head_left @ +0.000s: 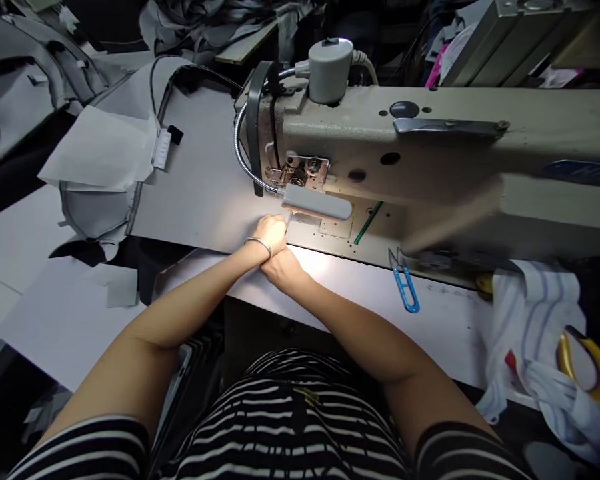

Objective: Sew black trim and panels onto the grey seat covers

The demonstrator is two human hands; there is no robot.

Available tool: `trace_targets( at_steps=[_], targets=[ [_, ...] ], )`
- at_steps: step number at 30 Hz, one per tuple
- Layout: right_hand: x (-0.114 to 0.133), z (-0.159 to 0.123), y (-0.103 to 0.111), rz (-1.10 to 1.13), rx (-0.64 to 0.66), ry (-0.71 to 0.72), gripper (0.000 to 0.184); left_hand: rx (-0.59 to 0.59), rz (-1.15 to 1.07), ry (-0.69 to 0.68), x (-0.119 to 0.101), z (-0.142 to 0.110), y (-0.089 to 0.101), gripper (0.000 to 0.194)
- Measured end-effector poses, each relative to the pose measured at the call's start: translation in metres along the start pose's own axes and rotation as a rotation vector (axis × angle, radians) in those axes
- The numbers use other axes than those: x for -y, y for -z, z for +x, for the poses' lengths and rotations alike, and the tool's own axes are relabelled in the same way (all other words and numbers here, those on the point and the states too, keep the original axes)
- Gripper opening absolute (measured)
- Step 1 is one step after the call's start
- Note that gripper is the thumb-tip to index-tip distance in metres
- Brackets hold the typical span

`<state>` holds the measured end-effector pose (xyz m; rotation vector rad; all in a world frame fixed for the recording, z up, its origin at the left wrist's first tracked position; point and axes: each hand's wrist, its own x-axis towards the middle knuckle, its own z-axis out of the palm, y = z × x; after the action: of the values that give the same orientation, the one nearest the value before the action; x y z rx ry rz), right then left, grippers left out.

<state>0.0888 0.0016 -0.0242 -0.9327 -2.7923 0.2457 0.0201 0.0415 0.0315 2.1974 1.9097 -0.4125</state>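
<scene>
Head view, looking down over my striped shirt (pixel 285 427) at a sewing table (pixel 445 320); both my arms are reaching forward and meeting just in front of the sewing machine (pixel 430 153); my left hand (pixel 271 235), wearing a thin bangle (pixel 258 244) at the wrist, is lying curled on the pale grey fabric (pixel 200 193) right beside the needle area; my right hand (pixel 281 270) is pressing against it from below, so the two hands are touching, close together; the lamp glare is washing them out, so I cannot tell whether either is pinching the cloth or only resting on it; a small grey lamp (pixel 316 201) on a bendy neck is shining onto the spot just above my knuckles; the grey fabric is spreading away to my left across the table, with a white folded piece (pixel 100 150) lying on it further off; blue thread snips (pixel 405 288) are lying on the table to my right, well apart from my hands; a striped white cloth (pixel 535 313) is bunching at the right edge, with yellow-handled scissors (pixel 585 363) resting on it
</scene>
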Motion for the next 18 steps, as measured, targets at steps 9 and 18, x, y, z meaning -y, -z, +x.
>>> trace_targets(
  at_steps=[9, 18],
  targets=[
    [0.006, 0.008, -0.003, -0.104, 0.023, -0.082, 0.044, -0.217, -0.051, -0.086, 0.013, 0.01, -0.017, 0.032],
    [0.037, -0.006, -0.001, -0.128, 0.008, -0.088, 0.036, -0.402, -0.147, -0.458, 0.065, -0.023, -0.046, 0.031]
  ],
)
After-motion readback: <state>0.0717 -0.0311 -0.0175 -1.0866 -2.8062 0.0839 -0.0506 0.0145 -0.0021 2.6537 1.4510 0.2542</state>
